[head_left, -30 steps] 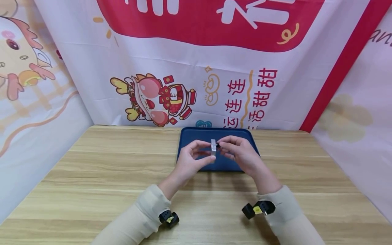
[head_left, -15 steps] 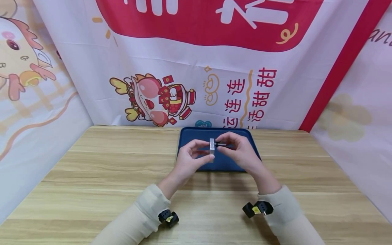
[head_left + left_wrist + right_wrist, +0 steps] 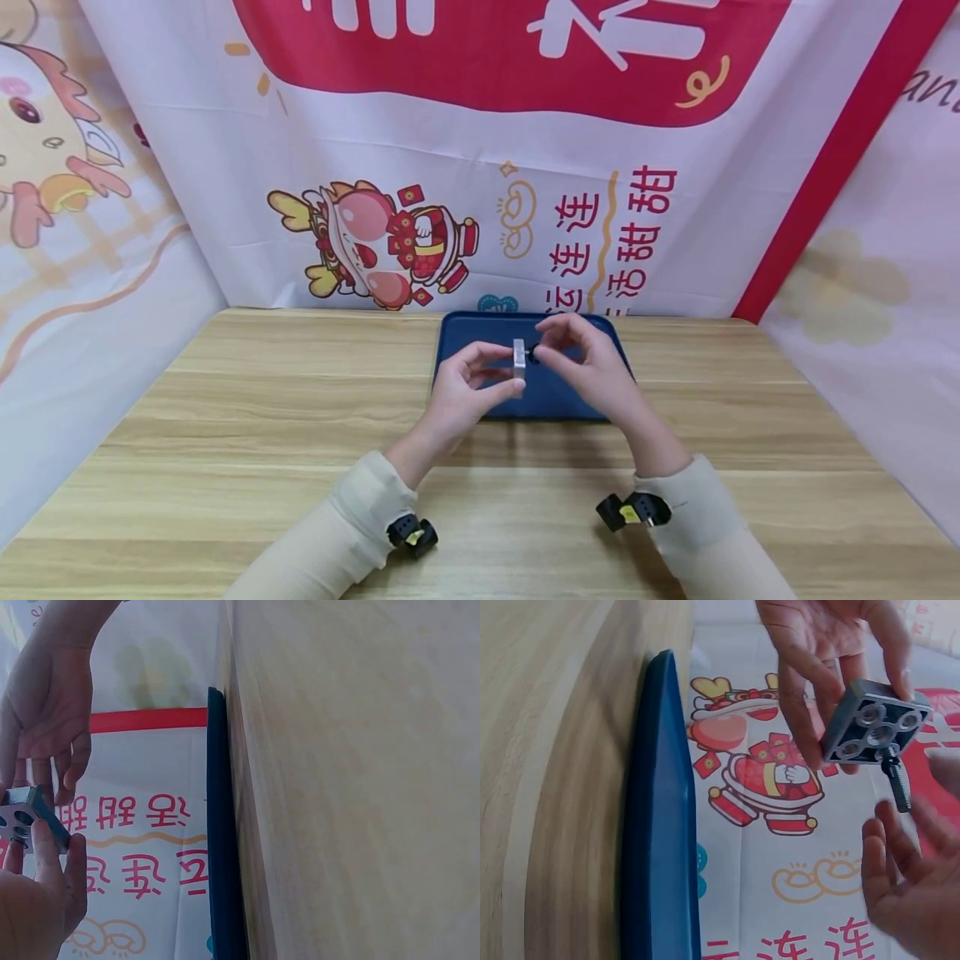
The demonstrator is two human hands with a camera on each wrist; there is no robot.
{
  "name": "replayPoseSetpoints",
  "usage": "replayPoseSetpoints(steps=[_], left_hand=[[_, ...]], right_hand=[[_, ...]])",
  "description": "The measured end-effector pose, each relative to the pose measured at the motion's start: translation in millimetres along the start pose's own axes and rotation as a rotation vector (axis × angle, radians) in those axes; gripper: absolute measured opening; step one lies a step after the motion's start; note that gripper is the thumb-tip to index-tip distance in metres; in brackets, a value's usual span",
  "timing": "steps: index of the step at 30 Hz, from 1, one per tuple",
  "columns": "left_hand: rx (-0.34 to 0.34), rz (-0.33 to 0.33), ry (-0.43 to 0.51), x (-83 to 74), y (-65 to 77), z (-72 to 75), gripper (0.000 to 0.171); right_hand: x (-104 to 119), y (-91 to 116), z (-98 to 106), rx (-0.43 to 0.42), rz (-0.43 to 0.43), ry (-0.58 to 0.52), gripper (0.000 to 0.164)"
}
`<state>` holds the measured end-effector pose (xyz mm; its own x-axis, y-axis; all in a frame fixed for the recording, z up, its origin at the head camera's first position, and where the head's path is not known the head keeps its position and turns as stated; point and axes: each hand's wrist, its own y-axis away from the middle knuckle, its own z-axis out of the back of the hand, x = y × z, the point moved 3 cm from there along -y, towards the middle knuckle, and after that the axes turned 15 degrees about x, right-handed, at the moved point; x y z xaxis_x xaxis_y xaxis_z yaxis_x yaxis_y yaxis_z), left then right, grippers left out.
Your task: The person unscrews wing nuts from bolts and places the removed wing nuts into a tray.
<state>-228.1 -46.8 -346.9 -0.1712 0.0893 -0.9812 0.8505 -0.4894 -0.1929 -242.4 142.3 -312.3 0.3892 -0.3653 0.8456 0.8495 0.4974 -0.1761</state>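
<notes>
The head view shows my left hand (image 3: 468,387) pinching a grey metal block (image 3: 519,367) between thumb and fingers, its narrow edge turned up, in line with the blue tray (image 3: 551,406) on the wooden table (image 3: 300,392). My right hand (image 3: 588,367) is just beside it, thumb and fingers spread apart; only a dark bit of something shows at my thumb.

The right wrist view makes that bit plain: a dark bolt (image 3: 895,778) standing out of a corner hole in the block's broad face, which has five holes. The bolt's far end points into the gap between my blurred right thumb and loosely bent fingers, and I see no grip on it there. The left wrist view has the opposite face, also with round holes, and the bolt is hidden behind the block.

Both wrist views catch the tray edge-on and show the block held up in the air, a height the head view flattens. Only the head view takes in my beige sleeves (image 3: 341,525).
</notes>
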Motion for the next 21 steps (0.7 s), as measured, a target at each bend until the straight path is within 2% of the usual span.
replayPoseSetpoints(steps=[4,7,12,16,21], left_hand=[[-0.005,0.007,-0.009,-0.2,0.4,0.0,0.038],[-0.006,0.014,-0.010,0.4,0.4,0.3,0.037],[-0.003,0.012,-0.019,0.7,-0.4,0.3,0.037],[0.002,0.007,-0.026,0.3,-0.5,-0.5,0.038],[0.021,0.011,-0.038,0.5,0.5,-2.1,0.036]], right_hand=[[-6,1,4,0.003,-0.174,-0.274,0.041],[-8,1,2,0.079,-0.269,-0.428,0.049],[-7,0,-6,0.168,-0.281,-0.567,0.038],[-8,1,-10,0.172,-0.282,-0.630,0.030],[-9,1,-11,0.163,-0.285,-0.638,0.024]])
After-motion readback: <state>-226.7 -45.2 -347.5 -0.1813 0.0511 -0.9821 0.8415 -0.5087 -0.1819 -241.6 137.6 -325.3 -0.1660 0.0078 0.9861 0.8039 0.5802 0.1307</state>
